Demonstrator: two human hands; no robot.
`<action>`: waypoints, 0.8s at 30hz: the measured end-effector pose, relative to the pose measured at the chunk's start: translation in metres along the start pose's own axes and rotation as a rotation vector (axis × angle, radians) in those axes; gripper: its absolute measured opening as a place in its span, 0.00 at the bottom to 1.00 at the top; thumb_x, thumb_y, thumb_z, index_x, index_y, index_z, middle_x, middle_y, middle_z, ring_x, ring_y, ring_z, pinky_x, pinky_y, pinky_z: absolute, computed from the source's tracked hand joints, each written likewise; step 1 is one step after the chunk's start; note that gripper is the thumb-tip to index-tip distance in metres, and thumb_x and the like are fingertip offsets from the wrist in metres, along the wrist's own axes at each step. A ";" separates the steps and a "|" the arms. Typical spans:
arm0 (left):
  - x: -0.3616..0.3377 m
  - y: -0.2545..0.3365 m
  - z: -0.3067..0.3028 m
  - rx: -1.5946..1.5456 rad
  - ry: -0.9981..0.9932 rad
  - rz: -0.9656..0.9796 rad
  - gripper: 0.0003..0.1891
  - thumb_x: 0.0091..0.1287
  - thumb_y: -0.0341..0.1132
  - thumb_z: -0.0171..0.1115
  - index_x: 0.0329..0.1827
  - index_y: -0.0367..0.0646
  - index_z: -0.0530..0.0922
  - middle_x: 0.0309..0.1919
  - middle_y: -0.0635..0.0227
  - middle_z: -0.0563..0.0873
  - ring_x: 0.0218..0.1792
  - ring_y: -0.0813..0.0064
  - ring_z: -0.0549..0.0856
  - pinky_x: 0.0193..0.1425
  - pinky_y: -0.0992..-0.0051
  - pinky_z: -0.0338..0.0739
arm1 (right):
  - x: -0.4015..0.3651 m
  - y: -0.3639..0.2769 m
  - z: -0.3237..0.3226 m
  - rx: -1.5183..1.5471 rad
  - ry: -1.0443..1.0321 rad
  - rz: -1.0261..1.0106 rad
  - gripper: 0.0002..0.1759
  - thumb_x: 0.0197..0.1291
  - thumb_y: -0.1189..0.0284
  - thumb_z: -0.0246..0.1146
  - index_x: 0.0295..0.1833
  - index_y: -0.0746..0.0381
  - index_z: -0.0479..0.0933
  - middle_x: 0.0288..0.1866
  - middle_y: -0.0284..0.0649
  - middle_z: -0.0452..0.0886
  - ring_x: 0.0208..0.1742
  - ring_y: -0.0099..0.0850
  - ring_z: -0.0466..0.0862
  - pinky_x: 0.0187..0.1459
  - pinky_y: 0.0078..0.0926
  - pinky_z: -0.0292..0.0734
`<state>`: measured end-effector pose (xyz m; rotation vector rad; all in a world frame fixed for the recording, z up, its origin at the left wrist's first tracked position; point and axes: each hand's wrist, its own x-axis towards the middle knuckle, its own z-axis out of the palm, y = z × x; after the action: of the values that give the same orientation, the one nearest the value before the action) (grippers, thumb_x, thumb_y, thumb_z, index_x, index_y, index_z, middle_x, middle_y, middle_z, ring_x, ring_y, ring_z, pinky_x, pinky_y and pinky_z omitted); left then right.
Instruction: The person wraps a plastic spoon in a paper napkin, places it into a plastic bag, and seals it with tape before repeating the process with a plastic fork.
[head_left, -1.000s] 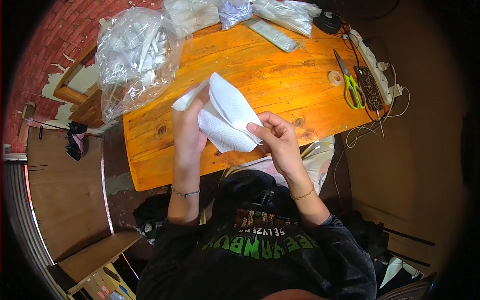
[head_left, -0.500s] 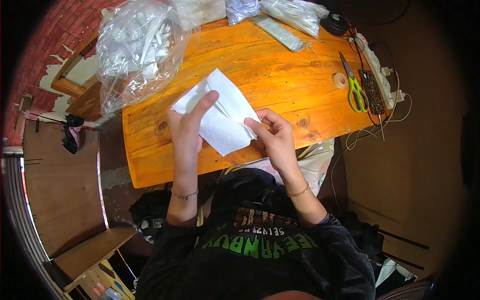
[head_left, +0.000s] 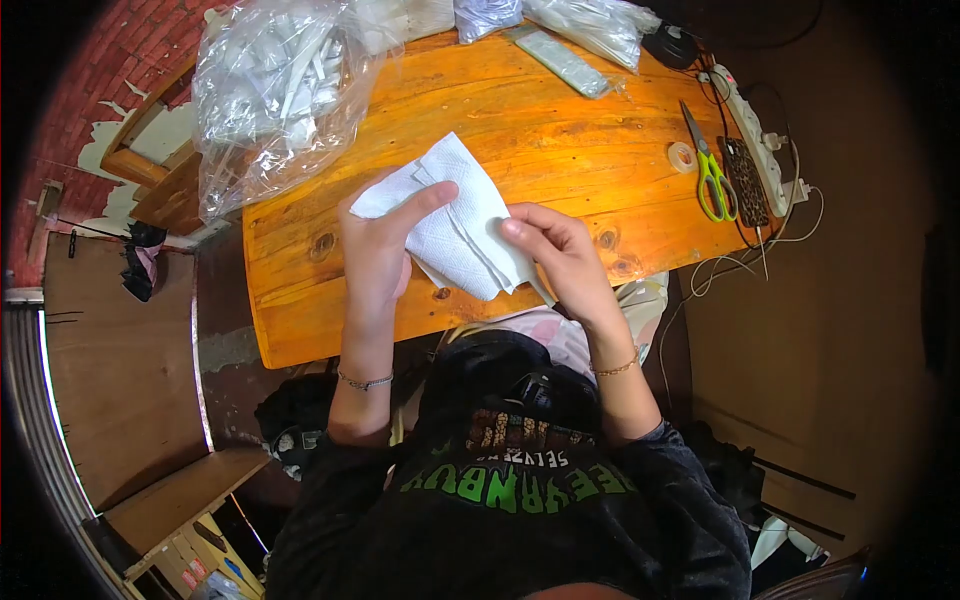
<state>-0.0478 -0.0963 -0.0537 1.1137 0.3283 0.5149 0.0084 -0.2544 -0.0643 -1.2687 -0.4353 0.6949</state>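
A white, textured paper towel (head_left: 458, 232), folded in layers, is held above the near edge of the wooden table (head_left: 560, 165). My left hand (head_left: 385, 235) grips its left side, thumb pressed on top and the other fingers hidden beneath. On the right edge, my right hand (head_left: 560, 255) pinches the paper between thumb and fingers. The layers lie slightly askew, with loose edges showing along the lower side.
A large clear plastic bag (head_left: 290, 100) of white pieces sits at the back left. Along the right lie green-handled scissors (head_left: 714, 185), a tape roll (head_left: 681, 157), a patterned phone (head_left: 742, 180) and a power strip (head_left: 750, 130) with cables. A flat plastic packet (head_left: 565, 65) lies at the back.
The upper layer of the paper towel has shifted, so its fold now runs further down to the right. My right hand has moved slightly right along with its edge.
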 end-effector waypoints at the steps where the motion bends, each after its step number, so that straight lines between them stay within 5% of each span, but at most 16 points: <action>1: 0.000 -0.001 0.000 0.012 -0.012 -0.004 0.12 0.50 0.22 0.67 0.38 0.30 0.79 0.33 0.61 0.83 0.32 0.76 0.83 0.38 0.78 0.77 | -0.001 -0.001 -0.001 -0.030 -0.041 0.028 0.12 0.59 0.73 0.59 0.46 0.68 0.75 0.33 0.33 0.80 0.30 0.14 0.76 0.32 0.11 0.70; 7: -0.002 0.000 -0.001 -0.045 -0.022 -0.060 0.16 0.51 0.23 0.66 0.44 0.30 0.76 0.39 0.60 0.82 0.37 0.74 0.83 0.42 0.77 0.76 | -0.012 -0.003 0.002 -0.036 -0.015 0.076 0.12 0.60 0.75 0.58 0.48 0.70 0.75 0.31 0.30 0.79 0.29 0.12 0.75 0.30 0.10 0.68; 10: -0.004 0.004 0.003 -0.436 -0.148 -0.334 0.18 0.54 0.22 0.63 0.49 0.30 0.73 0.43 0.59 0.81 0.42 0.72 0.82 0.46 0.75 0.76 | -0.013 -0.002 0.002 0.010 0.003 0.035 0.12 0.60 0.75 0.59 0.48 0.69 0.75 0.29 0.28 0.78 0.26 0.10 0.71 0.25 0.09 0.63; 19: -0.006 -0.012 -0.002 -0.059 -0.076 -0.081 0.18 0.58 0.24 0.60 0.51 0.32 0.71 0.46 0.58 0.79 0.46 0.71 0.81 0.49 0.73 0.75 | -0.011 0.007 -0.005 -0.065 0.129 0.066 0.12 0.58 0.74 0.61 0.46 0.66 0.78 0.21 0.24 0.73 0.17 0.09 0.59 0.17 0.10 0.50; 24: -0.010 -0.003 -0.002 -0.421 -0.030 -0.282 0.18 0.57 0.24 0.61 0.51 0.32 0.71 0.45 0.59 0.80 0.45 0.71 0.81 0.49 0.73 0.75 | -0.010 0.004 -0.007 0.053 0.087 0.094 0.11 0.58 0.73 0.61 0.46 0.65 0.78 0.20 0.25 0.72 0.15 0.10 0.59 0.16 0.11 0.49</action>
<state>-0.0562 -0.1012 -0.0567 0.6529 0.3263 0.2973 0.0051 -0.2661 -0.0692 -1.2707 -0.2852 0.7230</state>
